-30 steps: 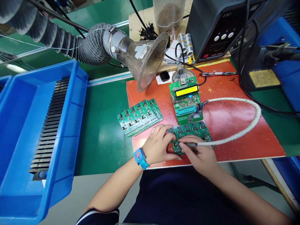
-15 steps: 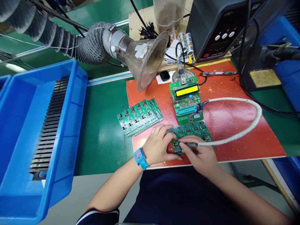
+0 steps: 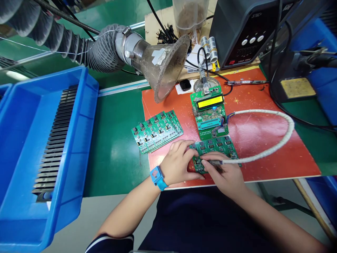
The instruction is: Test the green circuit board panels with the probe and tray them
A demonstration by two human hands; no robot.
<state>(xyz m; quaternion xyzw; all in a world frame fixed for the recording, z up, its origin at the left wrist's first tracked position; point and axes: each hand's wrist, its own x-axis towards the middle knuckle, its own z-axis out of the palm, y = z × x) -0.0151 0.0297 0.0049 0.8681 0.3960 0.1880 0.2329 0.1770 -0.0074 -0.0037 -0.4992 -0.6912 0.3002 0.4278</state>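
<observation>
My right hand (image 3: 228, 175) is closed round the dark probe (image 3: 216, 162) at the end of a white sleeved cable (image 3: 279, 140); the probe's tip is hidden by my fingers, over a green circuit board (image 3: 219, 149). At the board's left end rests my left hand (image 3: 177, 163), its thumb and fingers apart round the edge, a blue strap on the wrist. Just behind the board lies a programmer (image 3: 209, 116) with a lit yellow display, joined to the cable. Left of it, several overlapping green boards (image 3: 158, 131) lie in a stack.
A blue bin (image 3: 71, 161) with a black slotted rack (image 3: 56, 140) stands at the left. A clear fume hood (image 3: 165, 66) hangs above the red mat (image 3: 276, 158). A dark soldering station (image 3: 247, 35), a plastic tub (image 3: 190, 15) and a soldering iron (image 3: 247, 82) are at the back.
</observation>
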